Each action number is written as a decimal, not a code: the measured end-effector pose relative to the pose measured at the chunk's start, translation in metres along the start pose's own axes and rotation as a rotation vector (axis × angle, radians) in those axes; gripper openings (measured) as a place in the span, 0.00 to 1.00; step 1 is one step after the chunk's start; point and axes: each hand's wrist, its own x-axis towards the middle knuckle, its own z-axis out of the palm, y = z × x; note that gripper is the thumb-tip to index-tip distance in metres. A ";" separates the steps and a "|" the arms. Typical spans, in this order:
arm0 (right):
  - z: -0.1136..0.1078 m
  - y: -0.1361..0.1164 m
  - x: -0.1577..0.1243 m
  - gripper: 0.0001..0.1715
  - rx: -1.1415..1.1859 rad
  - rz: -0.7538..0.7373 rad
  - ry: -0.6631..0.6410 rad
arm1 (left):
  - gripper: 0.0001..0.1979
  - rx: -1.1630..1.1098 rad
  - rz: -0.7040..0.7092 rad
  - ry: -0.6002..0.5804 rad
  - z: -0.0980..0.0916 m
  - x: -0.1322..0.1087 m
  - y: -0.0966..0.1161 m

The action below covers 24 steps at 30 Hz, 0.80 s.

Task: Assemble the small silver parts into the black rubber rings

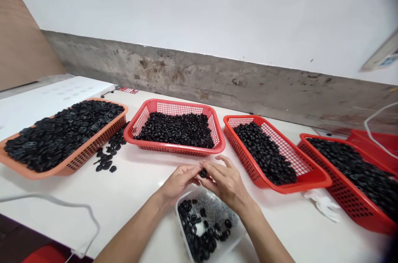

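Observation:
My left hand (pixel 179 182) and my right hand (pixel 224 180) meet above a clear plastic container (pixel 183 230). A small round black part (pixel 203 173) is pinched in my right fingers, and my left fingertips touch it from the left side. Inside the container lie black parts (pixel 199 246), a white piece (pixel 200 228) and many tiny shiny metal pieces (pixel 211 207). Behind my hands stands a red basket (pixel 174 147) with small black rings (pixel 177 128).
An orange basket (pixel 70 167) of flat black pieces stands left, with loose pieces (pixel 107 161) beside it. Two red baskets (pixel 311 180) (pixel 357 209) of black parts stand right, near crumpled white paper (pixel 323 205). A grey cable (pixel 52 200) crosses the front left.

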 end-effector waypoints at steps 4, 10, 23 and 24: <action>-0.003 0.001 0.000 0.15 0.045 0.024 0.014 | 0.18 -0.047 -0.022 -0.058 0.000 -0.002 0.002; -0.011 -0.002 0.003 0.13 -0.014 -0.005 -0.071 | 0.16 -0.106 -0.033 -0.081 -0.001 -0.005 0.006; -0.006 -0.008 0.004 0.13 -0.136 0.005 -0.078 | 0.16 -0.117 -0.074 -0.021 0.003 -0.003 0.007; -0.005 -0.009 0.003 0.14 -0.134 0.009 -0.087 | 0.16 -0.101 -0.062 -0.020 0.002 -0.003 0.007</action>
